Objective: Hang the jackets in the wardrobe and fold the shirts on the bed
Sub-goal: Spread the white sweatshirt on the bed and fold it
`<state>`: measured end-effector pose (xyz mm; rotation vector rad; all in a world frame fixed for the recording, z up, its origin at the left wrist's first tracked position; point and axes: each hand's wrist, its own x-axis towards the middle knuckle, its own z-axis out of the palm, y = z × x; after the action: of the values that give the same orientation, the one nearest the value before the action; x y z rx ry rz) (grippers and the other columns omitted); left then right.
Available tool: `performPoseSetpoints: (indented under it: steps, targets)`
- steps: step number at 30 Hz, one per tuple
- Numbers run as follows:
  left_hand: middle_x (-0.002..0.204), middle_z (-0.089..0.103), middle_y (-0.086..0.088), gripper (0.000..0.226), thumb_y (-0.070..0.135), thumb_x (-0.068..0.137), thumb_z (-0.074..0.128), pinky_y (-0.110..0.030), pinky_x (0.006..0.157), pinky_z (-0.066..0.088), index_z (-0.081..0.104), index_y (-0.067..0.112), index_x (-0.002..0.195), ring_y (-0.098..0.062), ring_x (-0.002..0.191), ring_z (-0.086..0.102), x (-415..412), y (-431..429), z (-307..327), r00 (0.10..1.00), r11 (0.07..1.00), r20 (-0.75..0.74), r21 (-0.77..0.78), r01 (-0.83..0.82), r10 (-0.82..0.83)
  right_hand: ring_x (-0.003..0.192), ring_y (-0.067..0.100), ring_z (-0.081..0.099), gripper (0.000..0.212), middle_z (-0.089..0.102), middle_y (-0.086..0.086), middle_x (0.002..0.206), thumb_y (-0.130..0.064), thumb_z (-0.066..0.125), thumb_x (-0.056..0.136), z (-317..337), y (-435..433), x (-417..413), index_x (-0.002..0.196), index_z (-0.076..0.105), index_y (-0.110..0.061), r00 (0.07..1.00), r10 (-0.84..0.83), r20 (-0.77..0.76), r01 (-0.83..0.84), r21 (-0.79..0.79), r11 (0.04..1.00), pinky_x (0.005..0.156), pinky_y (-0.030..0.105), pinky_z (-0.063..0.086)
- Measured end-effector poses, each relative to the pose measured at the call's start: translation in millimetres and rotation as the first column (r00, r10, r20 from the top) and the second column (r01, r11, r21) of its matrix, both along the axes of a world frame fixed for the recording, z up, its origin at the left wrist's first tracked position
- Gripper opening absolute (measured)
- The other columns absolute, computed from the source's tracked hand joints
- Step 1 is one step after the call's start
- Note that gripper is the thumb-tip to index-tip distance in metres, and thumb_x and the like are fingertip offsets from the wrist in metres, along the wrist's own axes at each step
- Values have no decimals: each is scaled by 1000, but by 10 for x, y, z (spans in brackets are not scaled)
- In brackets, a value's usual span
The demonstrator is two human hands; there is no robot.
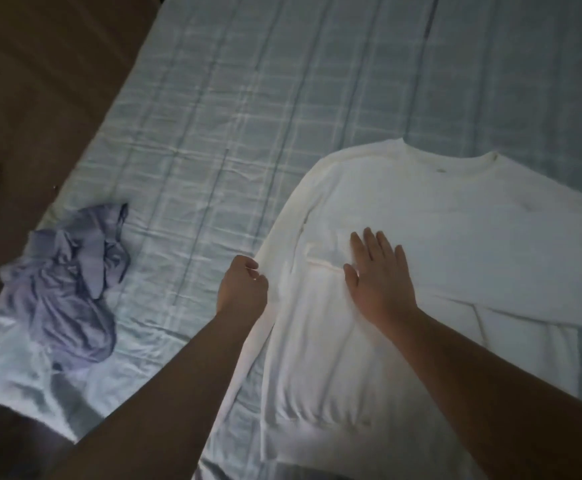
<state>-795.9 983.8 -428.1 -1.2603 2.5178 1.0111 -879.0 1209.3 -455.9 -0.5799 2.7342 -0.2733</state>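
**A:** The left hand [243, 287] is curled round the edge of the sleeve [275, 237] on the left side of the white shirt [438, 220]. The right hand [378, 275] lies flat on the chest, fingers straight, pressing down.

**B:** And where is the shirt?

**A:** It's spread flat on the bed [248, 98], collar pointing away from the person. The other sleeve is already laid across the body.

**B:** How will it handle?

**A:** It looks soft, light and limp to me. It will likely sag wherever it isn't held, and it may creep on the sheet. A flat palm makes a sensible anchor while the sleeve comes over.

**B:** Where's the best place to hold it?

**A:** I'd take the sleeve near the shoulder seam, then by the cuff, so the fold runs straight instead of bunching.

**B:** What about the crumpled purple garment [71, 271]?

**A:** It's well apart from the shirt, near the bed's left edge, and neither hand touches it.
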Motion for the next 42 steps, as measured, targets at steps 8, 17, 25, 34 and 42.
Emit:
performPoseSetpoints:
  steps: [8, 17, 25, 34, 42]
  targets:
    - [113, 58, -16, 34, 19, 85, 65, -42, 94, 46, 54, 12, 116, -38, 108, 57, 1335, -605, -117, 953, 996, 299, -65, 66, -44, 148, 28, 26, 55, 36, 12, 157, -24, 47, 95, 119, -869, 895, 148, 41, -8, 955, 298, -15, -293, -229, 928, 121, 46, 20]
    - [138, 53, 0, 49, 52, 93, 51, -36, 99, 40, 54, 22, 133, -21, 127, 49, 2197, -935, -135, 758, 873, 449, 120, 473, -473, 148, 28, 26, 58, 37, 11, 156, -30, 46, 94, 45, -1554, 1467, 147, 43, -9, 916, 397, 53, -400, 96, 911, 121, 52, 14]
    - [66, 66, 6, 23, 42, 72, 74, -19, 52, 41, 71, 21, 81, -4, 57, 54, 1819, -2091, 525, 995, 794, -44, 600, 100, -92, 149, 28, 20, 60, 28, 10, 161, -41, 25, 100, 236, -2136, 1436, 154, 29, -15, 955, 288, 70, -294, 108, 950, 121, 51, 11]
    - [91, 73, -10, 37, 21, 69, 75, -30, 65, 54, 68, 11, 104, -23, 81, 67, 1292, -3196, 794, 990, 653, -131, 754, 70, 45, 152, 25, -2, 66, 0, 0, 166, -53, 8, 98, 232, -3143, 1109, 158, -1, -25, 990, 112, 85, -120, 88, 989, 121, 55, 3]
    - [111, 65, -23, 36, -2, 84, 69, -36, 67, 57, 61, 2, 119, -29, 92, 67, 1158, -3800, 396, 972, 677, -29, 722, -141, 234, 152, 25, -6, 67, -4, 0, 166, -54, 11, 98, -132, -3727, 813, 157, -3, -26, 993, 93, 71, -101, 121, 988, 118, 59, -2]
